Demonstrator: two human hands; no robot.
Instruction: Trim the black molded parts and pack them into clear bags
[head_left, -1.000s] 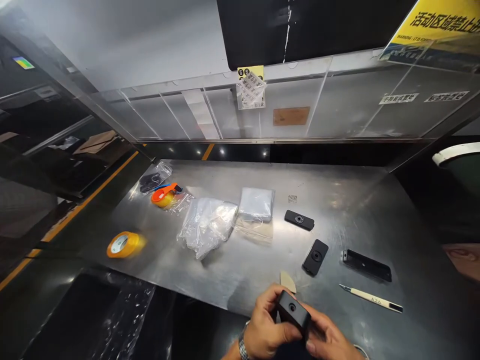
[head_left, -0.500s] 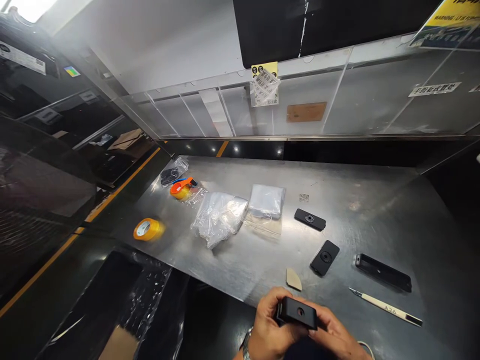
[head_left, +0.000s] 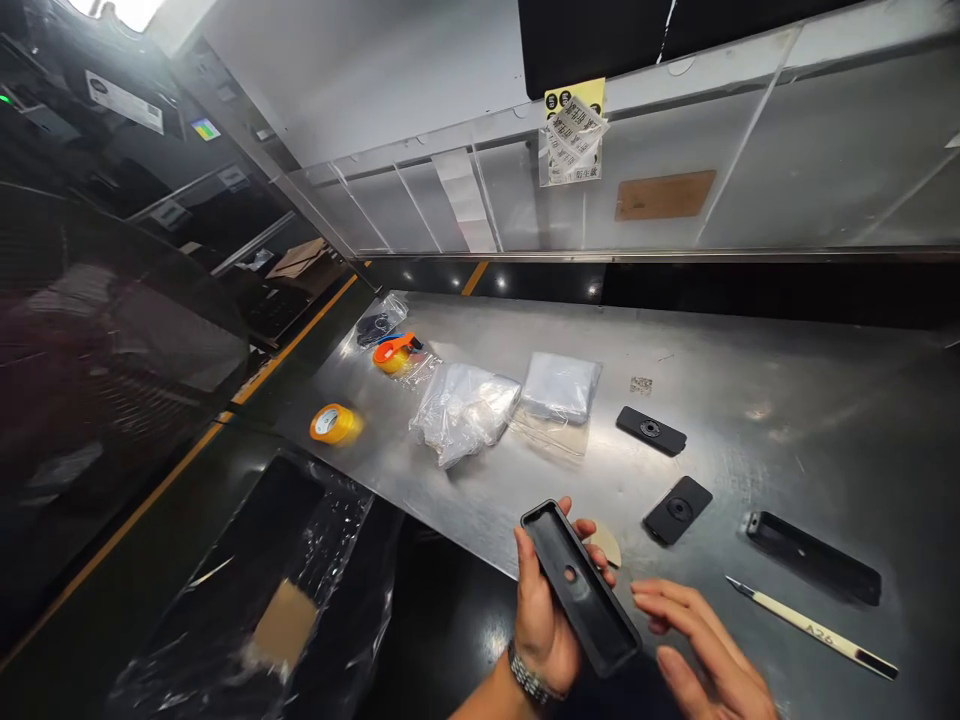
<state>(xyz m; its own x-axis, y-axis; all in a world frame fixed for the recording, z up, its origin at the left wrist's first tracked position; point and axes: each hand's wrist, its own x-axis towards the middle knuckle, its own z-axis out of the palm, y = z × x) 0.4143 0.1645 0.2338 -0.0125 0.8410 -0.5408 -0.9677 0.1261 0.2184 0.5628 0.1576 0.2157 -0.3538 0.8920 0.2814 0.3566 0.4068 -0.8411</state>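
Observation:
A long black plastic housing [head_left: 589, 590], hollow side up with a small hole in its floor, lies in my left hand [head_left: 544, 610]. The fingers wrap round its sides, and a metal watch band circles that wrist. Just to the right, my right hand [head_left: 697, 640] hovers apart from the housing with its fingers spread and nothing in them. A beige rounded piece [head_left: 606, 543] lies on the table, partly hidden behind my left fingers. Two black flat parts [head_left: 679, 510] with round rings rest beyond my hands. A second black housing [head_left: 814, 557] and a craft knife [head_left: 810, 627] marked A26 lie on the right.
On the metal table [head_left: 450, 510] lie plastic bags [head_left: 465, 410], a bag stack [head_left: 559, 388], a yellow tape roll [head_left: 334, 425] and an orange tape dispenser [head_left: 394, 352]. A clear-fronted rack [head_left: 517, 210] runs along the back. Black plastic sheeting [head_left: 247, 600] sits below the left edge.
My right hand has let go of the housing and moved right. My left hand has turned it so its hollow side shows. The view has shifted, moving the table contents rightward.

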